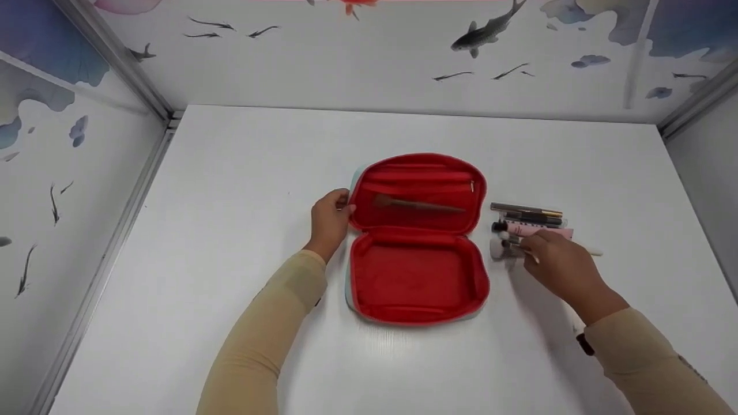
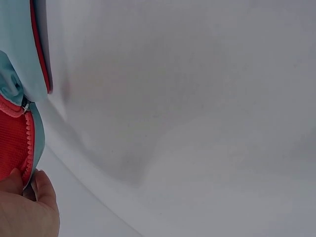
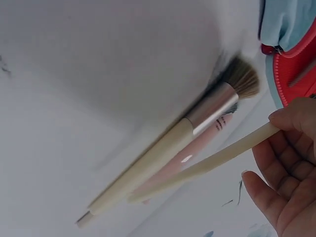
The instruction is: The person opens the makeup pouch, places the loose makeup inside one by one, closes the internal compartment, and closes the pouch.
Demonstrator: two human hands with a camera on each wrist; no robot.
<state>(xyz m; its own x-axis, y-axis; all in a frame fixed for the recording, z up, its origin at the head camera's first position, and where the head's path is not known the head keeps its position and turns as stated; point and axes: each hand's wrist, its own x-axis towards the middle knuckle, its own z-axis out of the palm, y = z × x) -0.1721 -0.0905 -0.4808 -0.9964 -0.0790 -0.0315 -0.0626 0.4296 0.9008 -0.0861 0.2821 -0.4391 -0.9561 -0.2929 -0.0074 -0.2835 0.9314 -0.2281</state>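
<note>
**Right hand [image 1: 562, 266] pinches a pale handle [image 3: 212, 160]; left hand [image 1: 331, 219] grips the case [image 1: 415, 274]**

Thumb and fingers of the right hand hold the pale handle to the right of the case, just above the bench [image 1: 230, 230]. It slants in front of a pink tube [image 1: 556, 232]; whether they touch, I cannot tell. Beside the tube lies a loose brush [image 3: 212, 108] with a silver collar and brown bristles. Two slim dark sticks [image 1: 522, 209] lie beyond the tube, near the case's right side.

The case, blue outside and red inside, lies unfolded mid-bench. The left hand pinches the left edge of its upper half, thumb on the inner side. Inside that half lies a brown brush [image 1: 421, 205], bristles to the left. Beige sleeves [image 1: 253, 334] cover both arms. Fish [image 1: 487, 34] decorate the back wall [image 1: 346, 75].
</note>
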